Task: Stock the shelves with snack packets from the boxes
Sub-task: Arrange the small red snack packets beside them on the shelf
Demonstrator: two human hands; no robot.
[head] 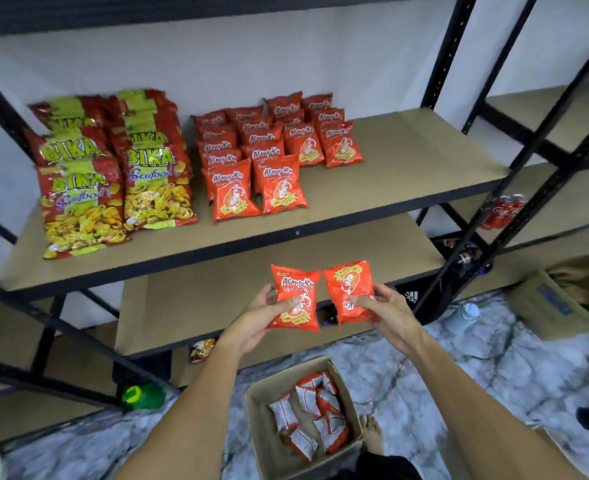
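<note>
- Orange snack packet pinched in your left grip, thumb on its front, fingers curled behind; packet upright.
- Second orange packet held in your right grip the same way, upside down, just beside the first.
- You hold both near you, below the shelf edge and above the cardboard box on the floor.
- The box holds loose packets.
- On the shelf: matching packet rows mid-shelf, Bika bags at left.
</note>
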